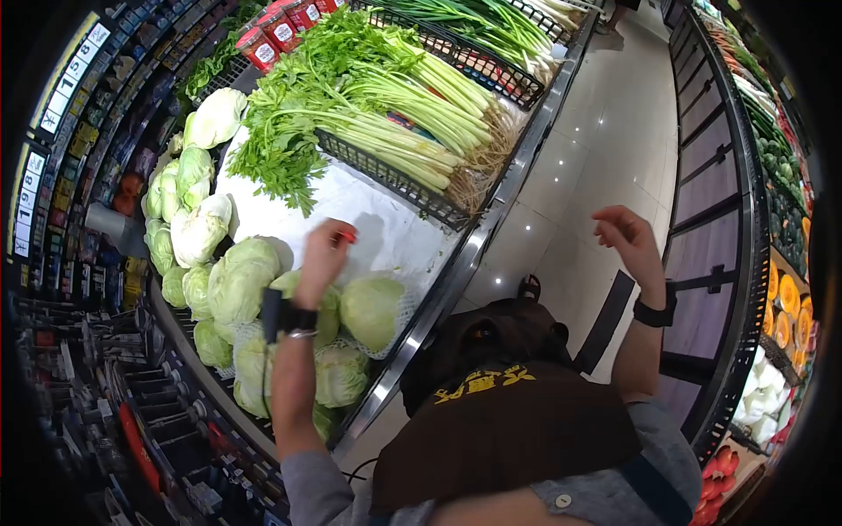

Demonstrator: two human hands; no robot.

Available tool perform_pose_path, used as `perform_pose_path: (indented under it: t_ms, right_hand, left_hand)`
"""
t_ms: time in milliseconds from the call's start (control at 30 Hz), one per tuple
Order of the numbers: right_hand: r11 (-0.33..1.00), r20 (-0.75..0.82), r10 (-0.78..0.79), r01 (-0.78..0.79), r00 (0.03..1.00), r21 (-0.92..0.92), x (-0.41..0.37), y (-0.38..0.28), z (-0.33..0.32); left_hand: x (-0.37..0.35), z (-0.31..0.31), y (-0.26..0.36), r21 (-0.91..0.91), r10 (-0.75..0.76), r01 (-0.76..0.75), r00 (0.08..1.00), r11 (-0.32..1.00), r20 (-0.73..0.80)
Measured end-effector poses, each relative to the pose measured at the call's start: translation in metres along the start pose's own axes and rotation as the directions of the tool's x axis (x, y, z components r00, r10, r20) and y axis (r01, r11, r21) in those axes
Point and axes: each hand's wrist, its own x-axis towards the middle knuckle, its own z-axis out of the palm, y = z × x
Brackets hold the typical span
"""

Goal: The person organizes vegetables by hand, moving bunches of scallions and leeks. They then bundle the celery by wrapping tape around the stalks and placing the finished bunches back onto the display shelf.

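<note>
Red piece [350,237] at curled left hand [325,252]

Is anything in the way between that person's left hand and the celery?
Nothing visible: only white surface shows between the left hand and the celery leaves. The black crate's near side borders the stalks.

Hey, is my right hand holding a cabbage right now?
No, your right hand is raised over the aisle floor with nothing visible in it, while the cabbages lie on your left.
</note>
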Motion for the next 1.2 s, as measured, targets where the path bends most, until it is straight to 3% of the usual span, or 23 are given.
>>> perform_pose_path:
  t_ms: [67, 133, 167, 200, 267, 300, 333, 400, 433, 467, 500, 533, 600, 633, 667, 767, 800, 867, 933, 1000, 1067, 1133, 1200]
  right_hand:
    - [0.999, 0.128, -0.024, 0.027, 0.991, -0.018, 0.022, 0.009, -0.006]
    - [0.998, 0.173, -0.034, 0.043, 0.984, -0.049, 0.042, 0.017, -0.024]
    - [0.998, 0.196, 0.006, 0.005, 0.981, -0.057, 0.050, 0.022, -0.037]
    - [0.998, 0.216, 0.032, -0.018, 0.976, -0.068, 0.063, 0.028, -0.051]
    - [0.997, 0.265, 0.025, -0.006, 0.964, -0.072, 0.096, 0.045, -0.081]
    - [0.997, 0.248, 0.018, 0.002, 0.969, -0.079, 0.114, 0.055, -0.095]
    - [0.997, 0.231, 0.010, 0.009, 0.973, -0.083, 0.132, 0.062, -0.103]
    - [0.998, 0.302, 0.008, 0.014, 0.953, -0.069, 0.167, 0.060, -0.105]
    - [0.997, 0.340, -0.042, 0.061, 0.939, -0.047, 0.190, 0.056, -0.096]
    - [0.993, 0.365, -0.092, 0.110, 0.926, -0.029, 0.211, 0.050, -0.088]
    - [0.993, 0.451, -0.116, 0.119, 0.885, 0.021, 0.229, 0.045, -0.076]
    - [0.988, 0.518, -0.151, 0.134, 0.842, 0.071, 0.249, 0.040, -0.061]
    - [0.960, 0.611, -0.260, 0.271, 0.748, 0.077, 0.270, 0.025, -0.033]
    - [0.939, 0.655, -0.304, 0.333, 0.691, 0.085, 0.281, 0.024, -0.018]
    - [0.916, 0.700, -0.342, 0.388, 0.626, 0.101, 0.294, 0.027, -0.008]
    - [0.891, 0.744, -0.381, 0.432, 0.548, 0.138, 0.329, 0.038, 0.004]
    - [0.923, 0.715, -0.313, 0.376, 0.625, 0.075, 0.339, 0.040, -0.003]
    - [0.892, 0.625, -0.295, 0.442, 0.722, -0.090, 0.374, 0.059, -0.030]
    - [0.909, 0.531, -0.223, 0.371, 0.818, -0.190, 0.406, 0.067, -0.073]
    - [0.851, 0.424, -0.263, 0.415, 0.867, -0.321, 0.440, 0.088, -0.116]
    - [0.887, 0.388, -0.185, 0.323, 0.903, -0.329, 0.473, 0.116, -0.154]
    - [0.942, 0.337, -0.003, 0.116, 0.942, -0.315, 0.485, 0.113, -0.175]
    - [0.932, 0.339, 0.032, 0.094, 0.940, -0.349, 0.506, 0.122, -0.193]
  left_hand:
    - [0.009, 0.048, -0.010, 0.147, -0.050, 0.022, 0.980, 0.989, 0.191]
    - [0.013, 0.084, -0.018, 0.132, -0.224, 0.191, 0.923, 0.973, 0.312]
    - [0.007, 0.092, -0.014, 0.293, -0.290, 0.176, 0.866, 0.940, 0.408]
    - [0.006, 0.097, -0.011, 0.288, -0.308, 0.203, 0.869, 0.936, 0.388]
    - [0.006, 0.101, -0.005, 0.426, -0.259, 0.041, 0.845, 0.904, 0.468]
    - [0.014, 0.099, -0.010, 0.379, -0.307, 0.138, 0.847, 0.915, 0.433]
    - [0.029, 0.092, 0.014, 0.316, -0.290, 0.191, 0.907, 0.929, 0.305]
    - [0.063, 0.079, 0.075, 0.063, -0.545, 0.541, 0.831, 0.839, 0.114]
    - [0.069, 0.090, 0.080, -0.295, -0.539, 0.519, 0.842, 0.802, 0.016]
    - [0.079, 0.102, 0.082, -0.615, -0.542, 0.385, 0.836, 0.688, -0.083]
    - [0.089, 0.115, 0.088, -0.742, -0.604, 0.351, 0.791, 0.571, -0.091]
    - [0.106, 0.132, 0.088, -0.752, -0.582, 0.322, 0.807, 0.575, -0.099]
    - [0.133, 0.172, 0.085, -0.730, -0.747, 0.356, 0.588, 0.584, -0.311]
    - [0.146, 0.188, 0.084, -0.694, -0.727, 0.349, 0.580, 0.629, -0.367]
    - [0.152, 0.205, 0.052, -0.477, -0.654, 0.453, 0.589, 0.753, -0.474]
    - [0.182, 0.229, 0.041, -0.196, -0.503, 0.582, 0.430, 0.789, -0.750]
    - [0.187, 0.233, 0.040, -0.229, -0.516, 0.612, 0.345, 0.757, -0.784]
    - [0.195, 0.237, 0.030, -0.223, -0.507, 0.681, 0.250, 0.698, -0.825]
    - [0.201, 0.232, 0.026, -0.280, -0.565, 0.718, 0.188, 0.637, -0.803]
    - [0.209, 0.223, 0.027, -0.338, -0.608, 0.751, 0.105, 0.567, -0.787]
    - [0.212, 0.214, 0.032, -0.377, -0.721, 0.831, 0.040, 0.408, -0.691]
    - [0.214, 0.209, 0.025, -0.422, -0.722, 0.817, -0.009, 0.394, -0.692]
    - [0.219, 0.205, 0.029, -0.454, -0.786, 0.827, -0.026, 0.330, -0.618]
